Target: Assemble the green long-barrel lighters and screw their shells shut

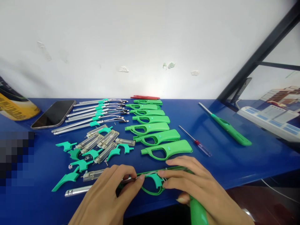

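Observation:
Near the front edge lies an open green lighter shell (pixel 152 191) with a teal trigger (pixel 155 180) seated in its loop. My left hand (pixel 114 190) pinches the inner end of a silver metal tube (pixel 78 190) at the shell's front. My right hand (pixel 199 184) grips the handle part of the shell, its fingertips pressing beside the trigger where thin white wires show. Below my right palm another green casing part (pixel 198 212) sticks out. Left of the shell, a clear fuel tank (pixel 93 175) lies partly behind my left hand.
Green shells (pixel 174 148) stand in a column behind my hands. Metal tubes (pixel 77 124), clear tanks (pixel 105 153) and teal triggers (pixel 67 181) lie left. A screwdriver (pixel 198 143) and an assembled lighter (pixel 231 129) lie right; a phone (pixel 55 114) lies back left.

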Available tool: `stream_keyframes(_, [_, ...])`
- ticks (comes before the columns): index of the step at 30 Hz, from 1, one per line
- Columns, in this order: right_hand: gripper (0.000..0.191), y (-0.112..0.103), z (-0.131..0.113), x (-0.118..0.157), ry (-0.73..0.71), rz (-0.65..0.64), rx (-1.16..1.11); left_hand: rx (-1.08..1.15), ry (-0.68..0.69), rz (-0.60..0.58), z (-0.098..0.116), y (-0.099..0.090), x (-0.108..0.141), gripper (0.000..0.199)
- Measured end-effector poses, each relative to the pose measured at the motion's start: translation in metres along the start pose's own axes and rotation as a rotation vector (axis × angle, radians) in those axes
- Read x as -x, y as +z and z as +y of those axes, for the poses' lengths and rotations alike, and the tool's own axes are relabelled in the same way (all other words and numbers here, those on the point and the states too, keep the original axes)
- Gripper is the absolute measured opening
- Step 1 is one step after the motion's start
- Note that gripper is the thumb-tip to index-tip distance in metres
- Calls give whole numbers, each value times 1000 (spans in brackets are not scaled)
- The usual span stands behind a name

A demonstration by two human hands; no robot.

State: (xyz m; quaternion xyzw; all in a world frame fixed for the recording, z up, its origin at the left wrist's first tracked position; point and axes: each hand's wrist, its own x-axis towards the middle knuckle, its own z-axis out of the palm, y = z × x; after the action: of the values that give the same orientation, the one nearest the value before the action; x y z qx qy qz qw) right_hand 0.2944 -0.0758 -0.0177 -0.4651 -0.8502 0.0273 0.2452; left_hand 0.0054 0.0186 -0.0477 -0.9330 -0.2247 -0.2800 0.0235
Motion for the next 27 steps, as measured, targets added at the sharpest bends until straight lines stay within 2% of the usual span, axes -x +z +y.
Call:
stream_keyframes(4, [16, 0, 0, -5, -35, 40, 35, 5, 4, -17, 2, -2, -3, 54])
stream_keyframes(10, [22, 1, 0, -7, -54, 86, 45, 30, 23, -19, 2, -2, -3, 45])
stream_keyframes(19, [21, 5, 1, -7, -43, 76, 23, 126, -64, -1, 2, 9, 4, 58])
stream_keyframes(27, [20, 2, 0, -7, -53, 87, 33, 128, -55, -17, 0, 4, 5, 60])
